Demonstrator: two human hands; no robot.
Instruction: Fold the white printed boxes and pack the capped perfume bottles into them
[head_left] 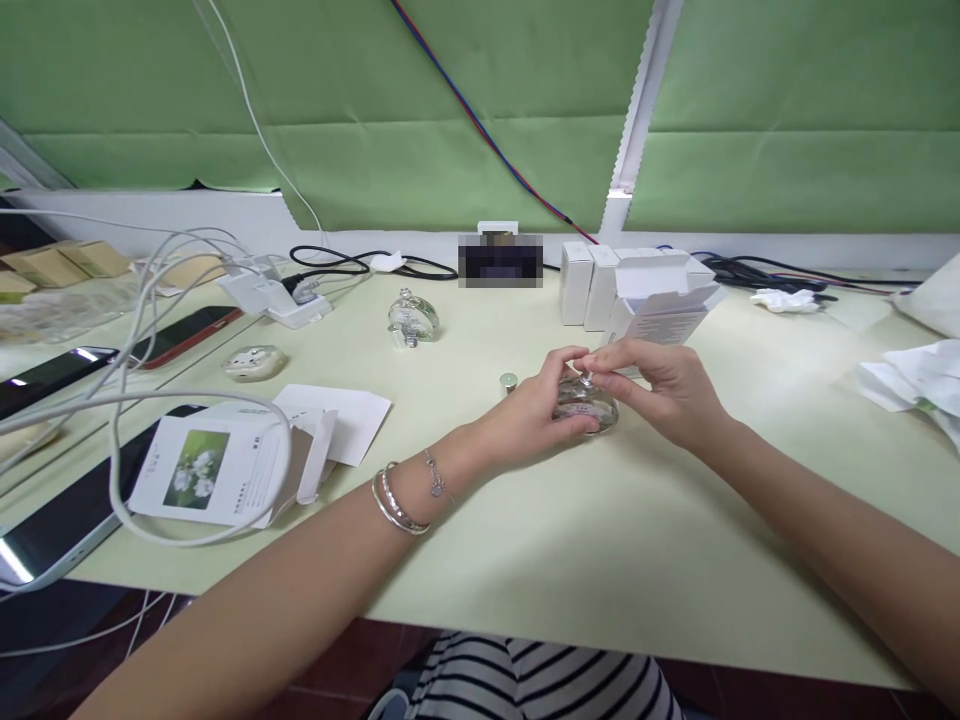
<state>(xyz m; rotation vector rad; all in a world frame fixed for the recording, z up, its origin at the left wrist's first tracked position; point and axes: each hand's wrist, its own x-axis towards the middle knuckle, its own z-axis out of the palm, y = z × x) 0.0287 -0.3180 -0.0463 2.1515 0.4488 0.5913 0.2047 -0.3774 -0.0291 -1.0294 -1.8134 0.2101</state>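
A round clear glass perfume bottle (589,405) stands on the table between my hands. My left hand (541,405) is wrapped round its left side, the thumb across the front. The fingers and thumb of my right hand (660,385) pinch the small silver nozzle (586,379) at the top of the neck. Behind my left wrist stands a small silver cap (508,382). Farther back on the left is a second round glass bottle (414,316), with a silver cap (405,338) in front of it.
Several white boxes (577,285) stand at the back, one with its flap open. On the left lie a white box with a flower picture (199,470), phones (56,375), looping white cables (116,450) and a power strip (277,295). Crumpled tissue (915,385) lies at the right.
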